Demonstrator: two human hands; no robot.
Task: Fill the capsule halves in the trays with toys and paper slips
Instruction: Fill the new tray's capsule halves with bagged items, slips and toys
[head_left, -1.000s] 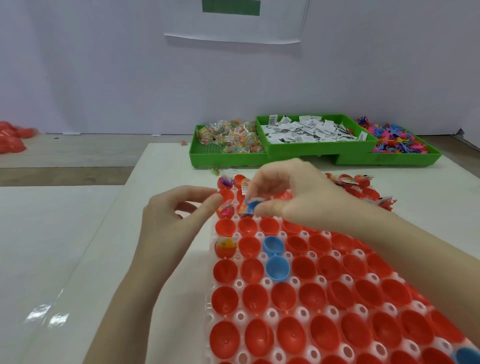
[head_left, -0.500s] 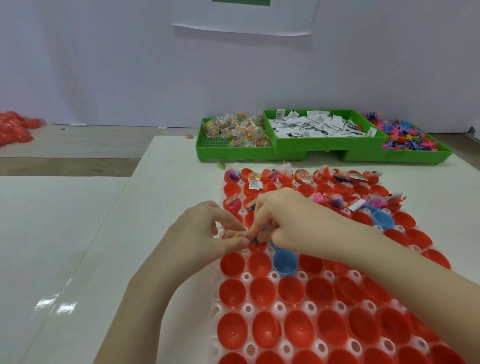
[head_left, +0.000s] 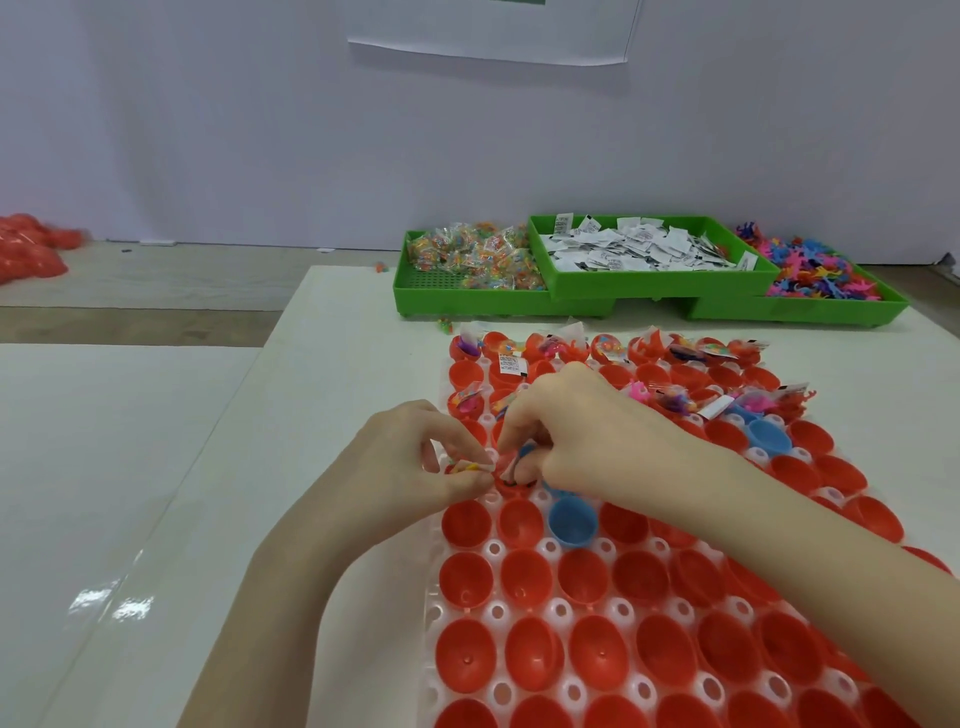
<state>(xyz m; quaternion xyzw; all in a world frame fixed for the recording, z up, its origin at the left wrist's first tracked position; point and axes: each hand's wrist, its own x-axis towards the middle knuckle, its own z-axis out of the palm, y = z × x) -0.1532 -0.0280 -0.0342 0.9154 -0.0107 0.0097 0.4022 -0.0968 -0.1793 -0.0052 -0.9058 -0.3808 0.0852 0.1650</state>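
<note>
A white tray (head_left: 494, 613) holds rows of red capsule halves (head_left: 524, 577), with a few blue ones (head_left: 570, 521). The far rows carry toys and paper slips (head_left: 510, 362); the near rows are bare. My left hand (head_left: 415, 467) pinches a small wrapped toy packet (head_left: 467, 467) over the tray's left edge. My right hand (head_left: 576, 431) curls its fingers over a red half beside it, pressing a small blue toy (head_left: 524, 453) into it.
Three green bins stand at the back: wrapped toy packets (head_left: 478, 254), paper slips (head_left: 639, 249), and coloured plastic figures (head_left: 810, 270). A heap of red capsule halves (head_left: 26, 247) lies far left. A second white table surface (head_left: 93, 467) lies to the left.
Both hands have come nearer along the tray to a closer row and drawn together. The left hand, open a second ago, now pinches a packet.
</note>
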